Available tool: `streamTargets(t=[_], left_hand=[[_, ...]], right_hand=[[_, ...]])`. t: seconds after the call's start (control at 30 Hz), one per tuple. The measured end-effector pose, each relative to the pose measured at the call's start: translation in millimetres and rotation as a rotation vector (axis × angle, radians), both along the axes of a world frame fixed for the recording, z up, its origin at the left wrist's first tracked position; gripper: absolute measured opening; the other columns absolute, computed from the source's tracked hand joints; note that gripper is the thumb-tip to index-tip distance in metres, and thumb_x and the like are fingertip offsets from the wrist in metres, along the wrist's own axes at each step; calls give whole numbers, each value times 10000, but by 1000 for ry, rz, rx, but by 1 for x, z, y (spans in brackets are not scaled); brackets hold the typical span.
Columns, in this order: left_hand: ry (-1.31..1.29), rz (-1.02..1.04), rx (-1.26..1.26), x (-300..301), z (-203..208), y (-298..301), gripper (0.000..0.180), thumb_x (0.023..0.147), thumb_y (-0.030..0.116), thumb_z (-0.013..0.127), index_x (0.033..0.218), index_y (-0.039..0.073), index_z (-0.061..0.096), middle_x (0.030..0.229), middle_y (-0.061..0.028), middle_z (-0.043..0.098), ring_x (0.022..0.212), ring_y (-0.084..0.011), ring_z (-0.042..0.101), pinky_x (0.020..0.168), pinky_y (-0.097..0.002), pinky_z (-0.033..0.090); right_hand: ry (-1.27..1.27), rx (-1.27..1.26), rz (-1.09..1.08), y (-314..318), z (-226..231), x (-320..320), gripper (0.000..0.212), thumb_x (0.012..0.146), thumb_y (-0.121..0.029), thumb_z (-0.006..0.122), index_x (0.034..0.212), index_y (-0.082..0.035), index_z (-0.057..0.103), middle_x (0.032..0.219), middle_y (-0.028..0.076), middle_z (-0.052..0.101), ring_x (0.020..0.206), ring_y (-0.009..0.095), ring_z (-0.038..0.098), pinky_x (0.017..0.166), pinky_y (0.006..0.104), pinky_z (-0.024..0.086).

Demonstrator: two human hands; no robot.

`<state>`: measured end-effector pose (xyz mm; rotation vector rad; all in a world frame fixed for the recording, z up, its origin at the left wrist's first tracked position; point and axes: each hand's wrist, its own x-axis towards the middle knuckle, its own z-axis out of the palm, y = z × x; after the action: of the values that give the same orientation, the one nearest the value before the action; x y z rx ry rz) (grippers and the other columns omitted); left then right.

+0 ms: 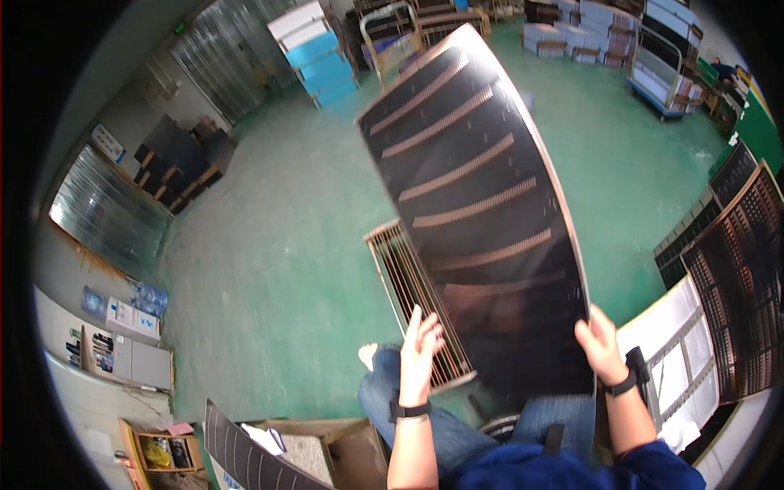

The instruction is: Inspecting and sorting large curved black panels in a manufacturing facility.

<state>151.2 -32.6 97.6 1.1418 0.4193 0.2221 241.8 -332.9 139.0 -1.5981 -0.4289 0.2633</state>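
A large black sheet (482,204) with rows of brown slotted strips is held up in front of me, tilted and blurred. My right hand (600,347) grips its lower right corner. My left hand (419,351) is raised with fingers spread beside the sheet's lower left edge, apart from it or just touching; I cannot tell which. Both wrists wear dark bands. Under the sheet a brown slatted panel (412,302) lies on the green floor (278,237) by my jeans-clad knees.
Stacked black slotted sheets (739,286) and white sheets (682,347) stand at my right. An open cardboard box (327,445) and a dark sheet (241,453) lie lower left. Blue and white stacks (314,49), carts (657,65) and pallets line the far side.
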Motion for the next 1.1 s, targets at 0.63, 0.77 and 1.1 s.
streamTargets(t=[0.63, 0.77, 1.1], left_hand=[[384, -142, 968, -32, -95, 50, 253, 853, 9, 509, 1091, -11, 591, 1033, -196, 611, 983, -344, 584, 877, -361, 453], [531, -331, 1402, -43, -44, 97, 248, 857, 69, 513, 1083, 36, 611, 1078, -173, 609, 998, -329, 579, 876, -396, 461], [804, 132, 1904, -73, 107, 181, 265, 897, 40, 471, 1136, 21, 585, 1120, -167, 593, 1033, -301, 569, 914, -364, 444]], right_hand=[[-258, -361, -183, 76, -128, 108, 346, 909, -14, 480, 1253, 22, 481, 1216, 202, 559, 1159, 239, 529, 967, 290, 386], [-72, -256, -153, 67, -77, 115, 379, 917, -5, 475, 1287, 63, 432, 1290, 165, 505, 1210, 193, 456, 1013, 296, 347], [-111, -312, -214, 86, -157, 113, 341, 919, -23, 461, 1258, 3, 478, 1195, 175, 575, 1139, 210, 540, 947, 292, 401]])
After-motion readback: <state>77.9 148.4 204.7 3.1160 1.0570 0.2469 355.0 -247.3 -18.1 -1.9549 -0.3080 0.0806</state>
